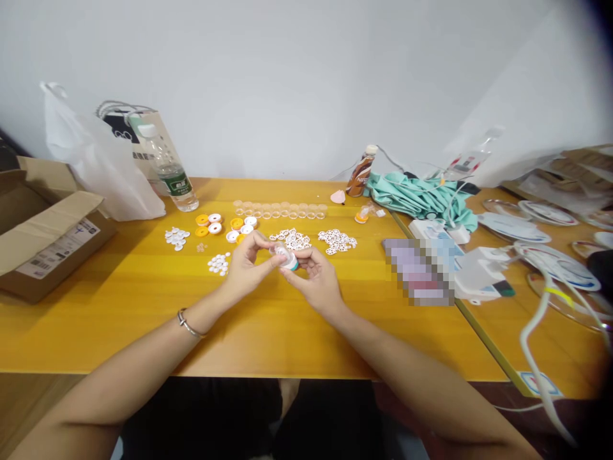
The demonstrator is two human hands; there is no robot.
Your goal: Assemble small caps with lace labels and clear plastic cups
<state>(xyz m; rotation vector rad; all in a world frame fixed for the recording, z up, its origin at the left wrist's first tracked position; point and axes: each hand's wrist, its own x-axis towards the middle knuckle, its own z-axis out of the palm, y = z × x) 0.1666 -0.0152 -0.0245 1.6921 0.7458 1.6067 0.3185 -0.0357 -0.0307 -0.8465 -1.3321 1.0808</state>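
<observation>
Near frame centre, above the yellow tabletop [143, 306]: left hand [246, 263] and right hand [316, 276] both closed around a small clear vial [285, 254] with a teal base, fingertips pinching it from either side. Just behind: white rings [338, 241], a row of clear cups [280, 209], orange caps [208, 223]. Upper left: water bottle [167, 169], cardboard box [45, 233].

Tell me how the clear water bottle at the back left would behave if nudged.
The water bottle looks tall and narrow and already leans against the bags, so it would probably tip easily. It looks mostly empty, so likely light. Being round, it may roll once down.
</observation>
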